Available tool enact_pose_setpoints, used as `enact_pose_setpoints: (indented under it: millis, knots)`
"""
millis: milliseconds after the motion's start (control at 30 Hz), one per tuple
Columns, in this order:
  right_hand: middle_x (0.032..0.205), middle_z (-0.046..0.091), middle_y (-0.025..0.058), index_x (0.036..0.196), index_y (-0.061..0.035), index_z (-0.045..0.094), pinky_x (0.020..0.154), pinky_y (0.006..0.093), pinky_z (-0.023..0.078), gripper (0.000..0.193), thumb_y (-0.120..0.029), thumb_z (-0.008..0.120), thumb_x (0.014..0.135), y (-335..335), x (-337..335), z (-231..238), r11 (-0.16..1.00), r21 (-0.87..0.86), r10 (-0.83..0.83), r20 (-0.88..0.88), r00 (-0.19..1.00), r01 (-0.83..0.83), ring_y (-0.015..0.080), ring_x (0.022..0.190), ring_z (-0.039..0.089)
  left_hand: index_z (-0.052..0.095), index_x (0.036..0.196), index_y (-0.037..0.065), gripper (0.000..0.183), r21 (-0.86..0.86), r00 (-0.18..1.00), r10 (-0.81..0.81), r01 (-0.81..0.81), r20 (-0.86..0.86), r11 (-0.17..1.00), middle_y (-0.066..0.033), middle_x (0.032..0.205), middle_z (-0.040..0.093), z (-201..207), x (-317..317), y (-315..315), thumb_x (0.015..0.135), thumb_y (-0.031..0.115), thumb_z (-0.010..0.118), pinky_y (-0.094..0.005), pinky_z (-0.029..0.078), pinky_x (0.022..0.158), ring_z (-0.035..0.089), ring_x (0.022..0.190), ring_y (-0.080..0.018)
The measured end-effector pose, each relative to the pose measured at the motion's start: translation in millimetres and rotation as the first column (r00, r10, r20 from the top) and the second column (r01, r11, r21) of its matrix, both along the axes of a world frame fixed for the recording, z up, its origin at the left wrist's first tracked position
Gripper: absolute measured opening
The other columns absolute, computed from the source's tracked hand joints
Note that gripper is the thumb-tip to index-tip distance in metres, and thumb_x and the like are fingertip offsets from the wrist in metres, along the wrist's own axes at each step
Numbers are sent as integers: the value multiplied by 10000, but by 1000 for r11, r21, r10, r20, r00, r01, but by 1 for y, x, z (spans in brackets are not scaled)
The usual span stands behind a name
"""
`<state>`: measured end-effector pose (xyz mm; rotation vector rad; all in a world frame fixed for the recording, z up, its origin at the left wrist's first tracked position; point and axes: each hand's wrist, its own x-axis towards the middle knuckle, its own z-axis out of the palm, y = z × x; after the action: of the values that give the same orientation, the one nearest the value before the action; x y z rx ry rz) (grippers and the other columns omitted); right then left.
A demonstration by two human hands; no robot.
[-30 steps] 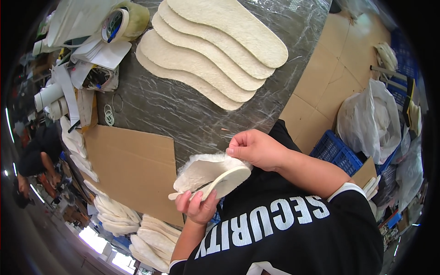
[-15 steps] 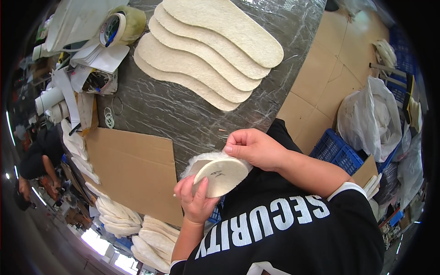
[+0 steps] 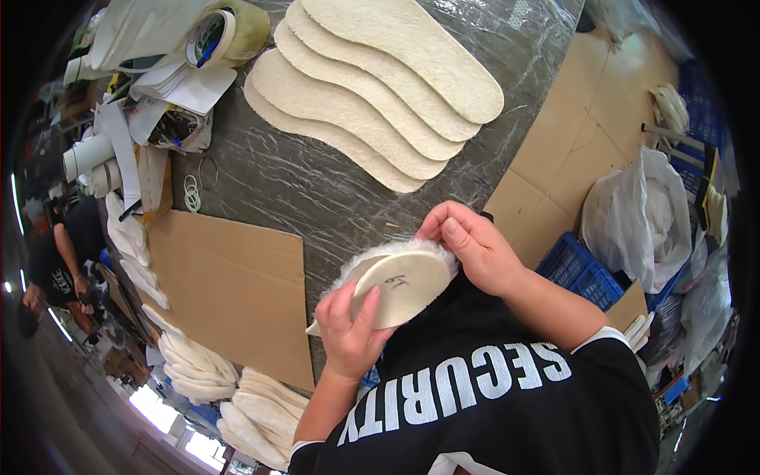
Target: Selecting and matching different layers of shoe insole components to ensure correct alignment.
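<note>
Just beyond my chest, my left hand grips a pair of layered insole pieces from below, thumb in front. The front piece is a smooth cream insole with a handwritten mark, its rounded end up. Behind it shows a fleece-edged insole with white fluffy wool along its rim. My right hand has its fingers curled at the far right of that woolly edge; some fingertips are hidden behind it. Farther off on the dark table, several cream felt insoles lie fanned out, overlapping.
A cardboard sheet lies at the table's left edge, near stacked white insoles. Tape rolls, papers and rubber bands sit at the far left. Right stand a blue crate and a plastic bag. Another person is at far left.
Both hands and the held insoles have shifted slightly right in the picture. My right hand's pinch has loosened, its thumb now raised beside the woolly edge. The view has shifted a little.
</note>
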<state>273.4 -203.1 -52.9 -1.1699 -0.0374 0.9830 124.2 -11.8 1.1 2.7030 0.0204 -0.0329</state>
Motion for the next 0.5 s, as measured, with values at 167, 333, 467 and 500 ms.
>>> enact_pose_setpoints:
  millis: [167,333,467,500]
  knots:
    - [1049,623,49,1163,-4,540,869,285,485,234,-163,514,994,-9,14,7,989,-133,81,146,986,-62,127,999,591,604,1235,91,725,-32,994,8,-12,-112,999,-155,1307,485,-3,17,-7,597,314,865,-451,422,891,491,1076,-352]
    - [1077,610,111,1139,-1,553,845,309,520,364,-71,717,821,-17,14,3,984,-177,112,438,892,-37,189,996,618,580,1262,95,769,-10,986,11,-13,-168,1000,-185,1318,464,-5,22,-9,597,355,864,-470,418,889,489,1074,-367]
    - [1278,508,116,1250,5,506,993,346,477,500,-10,732,805,-22,13,-2,996,-71,76,385,920,-53,204,1178,537,571,1271,77,834,-10,985,44,-46,-166,999,-203,1311,465,-6,24,-4,562,392,874,-480,423,913,490,1085,-387]
    - [1292,499,111,1258,-5,503,997,349,477,509,-11,734,805,-21,12,-3,1000,16,-26,318,948,22,205,1183,532,566,1274,62,870,2,985,64,-65,-163,998,-209,1309,466,-5,25,-2,545,423,875,-477,428,921,491,1093,-394]
